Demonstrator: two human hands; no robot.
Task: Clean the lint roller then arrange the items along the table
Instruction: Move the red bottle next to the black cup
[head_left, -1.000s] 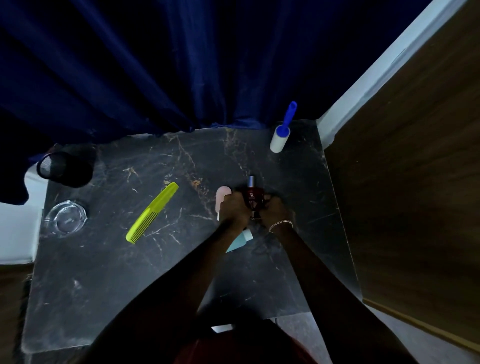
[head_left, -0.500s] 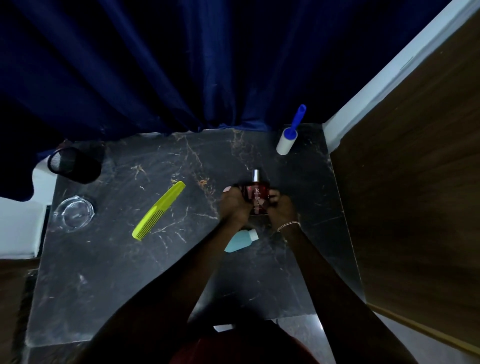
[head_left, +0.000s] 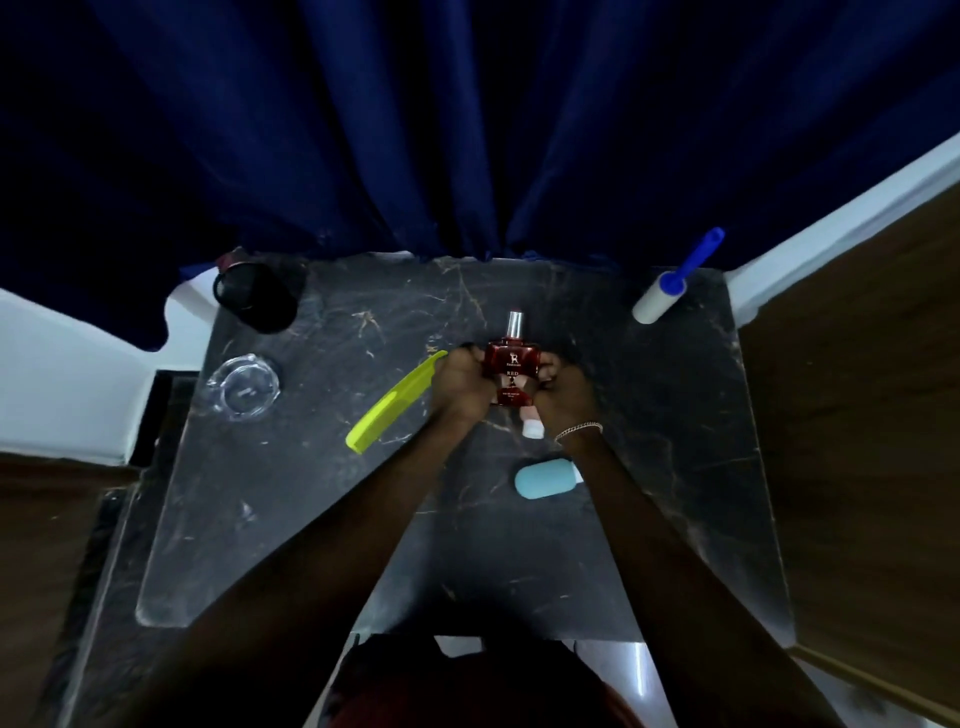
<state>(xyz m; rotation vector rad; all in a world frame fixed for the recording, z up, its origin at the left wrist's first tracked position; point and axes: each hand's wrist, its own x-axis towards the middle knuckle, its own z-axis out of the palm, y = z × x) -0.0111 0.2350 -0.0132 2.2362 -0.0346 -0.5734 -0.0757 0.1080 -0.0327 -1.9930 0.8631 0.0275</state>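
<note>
A red perfume bottle (head_left: 511, 364) with a silver sprayer sits between my left hand (head_left: 462, 382) and my right hand (head_left: 563, 392), both gripping its sides above the black marble table (head_left: 311, 519). A small pink-and-white bottle (head_left: 532, 423) peeks out just under my hands. The lint roller (head_left: 662, 296), white with a blue handle, lies at the far right corner. A yellow-green comb (head_left: 392, 402) lies diagonally left of my left hand. Near my right forearm lies a light blue bottle (head_left: 543, 478).
A black mesh cup (head_left: 254, 296) stands at the far left corner, with a clear glass ashtray (head_left: 244, 387) in front of it. A dark blue curtain (head_left: 467, 130) hangs behind the table. A wooden panel (head_left: 857, 415) borders the right side.
My hands have carried the red perfume bottle farther from me, toward the back of the table. The pink-and-white bottle, earlier left of my hands, now shows below them.
</note>
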